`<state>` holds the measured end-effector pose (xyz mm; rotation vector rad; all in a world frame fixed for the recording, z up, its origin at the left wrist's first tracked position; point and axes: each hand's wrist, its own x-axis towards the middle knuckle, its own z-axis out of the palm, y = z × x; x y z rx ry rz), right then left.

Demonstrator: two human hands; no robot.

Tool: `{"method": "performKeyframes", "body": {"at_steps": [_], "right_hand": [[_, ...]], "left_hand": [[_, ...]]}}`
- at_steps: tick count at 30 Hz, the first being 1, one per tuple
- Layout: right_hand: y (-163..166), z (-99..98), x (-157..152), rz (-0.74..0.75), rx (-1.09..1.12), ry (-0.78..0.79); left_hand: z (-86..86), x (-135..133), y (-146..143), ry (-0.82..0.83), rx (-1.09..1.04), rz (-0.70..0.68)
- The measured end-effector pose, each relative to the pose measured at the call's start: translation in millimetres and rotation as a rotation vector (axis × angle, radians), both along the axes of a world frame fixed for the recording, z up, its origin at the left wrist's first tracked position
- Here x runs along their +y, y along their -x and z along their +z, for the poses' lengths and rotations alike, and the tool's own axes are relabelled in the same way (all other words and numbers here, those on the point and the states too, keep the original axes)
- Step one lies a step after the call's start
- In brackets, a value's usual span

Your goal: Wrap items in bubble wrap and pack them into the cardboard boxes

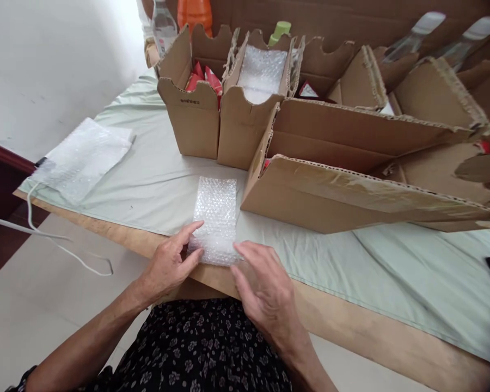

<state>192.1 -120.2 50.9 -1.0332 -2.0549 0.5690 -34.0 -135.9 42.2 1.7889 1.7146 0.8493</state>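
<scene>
A clear bubble-wrap bag (215, 209) lies flat on the cloth, its near end at the table's front edge. My left hand (173, 262) rests at its near left side, with thumb and forefinger spread apart and their tips on the plastic. On the other side is my right hand (267, 280), slightly blurred, its fingers stretched out and the thumb held apart. Its fingertips are by the bag's near right edge; whether they press on it I cannot tell. Neither hand is closed round anything. Whatever the bag may contain does not show.
Several cut cardboard boxes (196, 122) stand behind the bag, some with red packets (213, 81); one holds more bubble wrap (262, 71). A long carton (330, 204) is at the right. Bubble-wrap sheets (85, 158) lie left, near a white cable (71, 250). Bottles (163, 27) stand behind.
</scene>
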Motion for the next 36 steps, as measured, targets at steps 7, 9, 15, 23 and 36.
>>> {"method": "performKeyframes", "body": {"at_steps": [7,9,15,23,36], "right_hand": [[5.5,-24.1,6.3,0.155,-0.35,-0.107],[6.1,-30.0,11.7,0.14,-0.345,-0.131],[8.1,-20.0,19.6,0.174,-0.202,-0.042],[0.3,-8.0,9.3,-0.093,-0.143,-0.109],[14.5,-14.0,13.4,0.121,-0.243,-0.067]], "left_hand": [[-14.0,-0.1,-2.8,-0.193,0.078,-0.006],[-13.1,-3.5,-1.2,-0.301,0.134,-0.016],[-9.7,-16.9,5.5,-0.433,0.225,-0.22],[-12.2,-15.1,3.7,-0.29,0.088,-0.048],[-3.7,-15.7,13.5,-0.368,0.179,-0.155]]}}
